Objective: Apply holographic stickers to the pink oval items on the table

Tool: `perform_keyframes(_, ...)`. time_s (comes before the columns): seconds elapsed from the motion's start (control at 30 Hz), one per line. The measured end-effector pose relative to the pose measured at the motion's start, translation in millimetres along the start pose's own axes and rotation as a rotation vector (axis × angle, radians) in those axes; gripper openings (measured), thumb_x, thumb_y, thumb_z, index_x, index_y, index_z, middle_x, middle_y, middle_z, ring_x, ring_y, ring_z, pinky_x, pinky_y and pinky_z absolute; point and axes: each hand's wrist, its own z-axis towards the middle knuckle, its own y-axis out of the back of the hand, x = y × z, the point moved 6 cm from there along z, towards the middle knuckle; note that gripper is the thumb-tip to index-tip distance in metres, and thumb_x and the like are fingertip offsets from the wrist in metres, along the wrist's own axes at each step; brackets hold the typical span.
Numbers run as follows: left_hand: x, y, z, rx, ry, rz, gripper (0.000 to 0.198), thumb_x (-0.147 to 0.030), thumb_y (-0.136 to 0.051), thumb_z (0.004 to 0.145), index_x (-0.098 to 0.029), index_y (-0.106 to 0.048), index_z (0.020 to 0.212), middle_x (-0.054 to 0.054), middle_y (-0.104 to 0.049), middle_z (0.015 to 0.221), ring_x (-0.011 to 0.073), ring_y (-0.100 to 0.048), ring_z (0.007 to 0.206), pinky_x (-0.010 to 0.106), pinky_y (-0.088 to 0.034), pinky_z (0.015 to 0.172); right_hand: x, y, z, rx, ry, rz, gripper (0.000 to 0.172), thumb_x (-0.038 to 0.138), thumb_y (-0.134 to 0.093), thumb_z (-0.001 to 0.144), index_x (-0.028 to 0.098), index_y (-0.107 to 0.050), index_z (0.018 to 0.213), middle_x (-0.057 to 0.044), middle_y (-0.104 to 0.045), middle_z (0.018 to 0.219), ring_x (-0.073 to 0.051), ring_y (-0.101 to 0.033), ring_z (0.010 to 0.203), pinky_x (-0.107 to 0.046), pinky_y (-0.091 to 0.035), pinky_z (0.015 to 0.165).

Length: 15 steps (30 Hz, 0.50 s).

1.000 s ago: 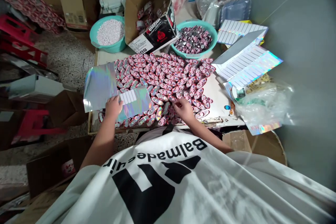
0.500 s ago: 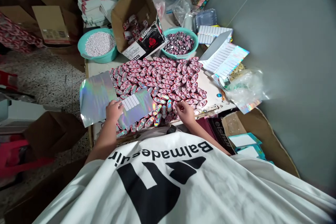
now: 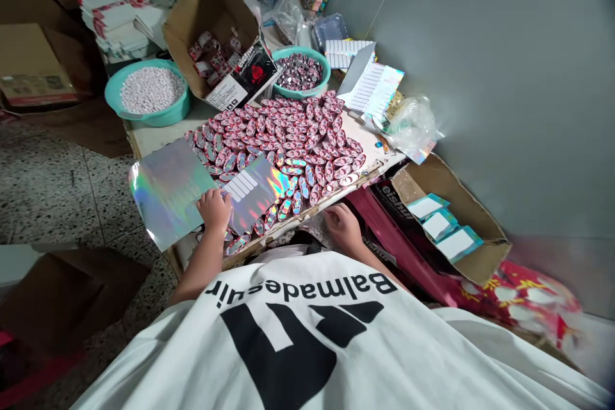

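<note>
My left hand is closed on the edge of a holographic sticker sheet with several white labels on it, lying over the near rows of pink oval badges. A second holographic sheet lies just left of it. My right hand hangs below the board's front edge, fingers curled; I cannot make out whether anything is in it. The badges cover a low board in rows.
Behind the badges stand a teal bowl of white beads, a teal bowl of silver discs and an open cardboard box. More label sheets and a plastic bag lie right. A box with teal-edged cards sits on the floor.
My right hand has drawn back from the badges to below the board's edge. The view has swung to the right, so everything has slid left. My left hand still holds the sheet.
</note>
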Motion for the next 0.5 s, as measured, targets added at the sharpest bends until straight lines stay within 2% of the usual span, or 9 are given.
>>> perform_keyframes(0.1,1,1.8,2,0.014,0.004,-0.022,0.029,-0.035,-0.054,0.088,-0.016,-0.066,0.105,0.017,-0.067,0.113,0.0340,-0.056,0.108,0.043,-0.037,0.090,46,-35,13,0.169,0.202,-0.047,0.023,0.028,-0.049,0.094,0.021,-0.069,0.100,-0.010,-0.069,0.104,-0.022,-0.063,0.095,-0.033,-0.050,0.084)
perform_keyframes(0.2,0,2.3,5,0.050,-0.013,-0.028,0.025,-0.034,-0.056,0.086,-0.017,-0.067,0.100,0.016,-0.069,0.111,0.0332,-0.057,0.107,0.042,-0.037,0.089,97,-93,40,0.423,0.458,-0.126,0.034,0.022,-0.046,0.094,0.023,-0.062,0.124,-0.009,-0.062,0.132,-0.023,-0.055,0.120,-0.038,-0.044,0.101)
perform_keyframes(0.27,0,3.4,7,0.078,-0.030,-0.021,0.022,-0.035,-0.056,0.087,-0.019,-0.067,0.097,0.015,-0.070,0.105,0.0318,-0.059,0.102,0.042,-0.035,0.092,118,-134,57,0.556,0.534,-0.242,0.045,0.020,-0.047,0.092,0.024,-0.053,0.136,-0.008,-0.051,0.147,-0.026,-0.045,0.132,-0.043,-0.039,0.106)
perform_keyframes(0.37,-2,10.5,5,0.073,-0.065,-0.004,0.020,-0.036,-0.054,0.089,-0.020,-0.066,0.091,0.011,-0.072,0.093,0.0286,-0.061,0.096,0.043,-0.030,0.100,129,-179,70,0.673,0.535,-0.415,0.046,0.025,-0.049,0.092,0.025,-0.051,0.138,-0.009,-0.044,0.152,-0.032,-0.039,0.135,-0.050,-0.037,0.105)
perform_keyframes(0.43,-4,17.5,1,0.063,-0.107,-0.008,0.020,-0.036,-0.053,0.091,-0.021,-0.065,0.087,0.009,-0.071,0.088,0.0264,-0.061,0.093,0.044,-0.025,0.105,129,-193,71,0.675,0.516,-0.469,0.043,0.030,-0.050,0.092,0.025,-0.054,0.135,-0.010,-0.044,0.152,-0.033,-0.039,0.134,-0.053,-0.036,0.105)
perform_keyframes(0.5,-6,25.6,-7,0.067,-0.147,-0.032,0.020,-0.037,-0.053,0.091,-0.021,-0.065,0.085,0.008,-0.071,0.086,0.0251,-0.061,0.091,0.044,-0.023,0.108,126,-198,69,0.638,0.505,-0.479,0.042,0.034,-0.051,0.092,0.024,-0.055,0.133,-0.011,-0.043,0.152,-0.034,-0.038,0.134,-0.055,-0.034,0.106)
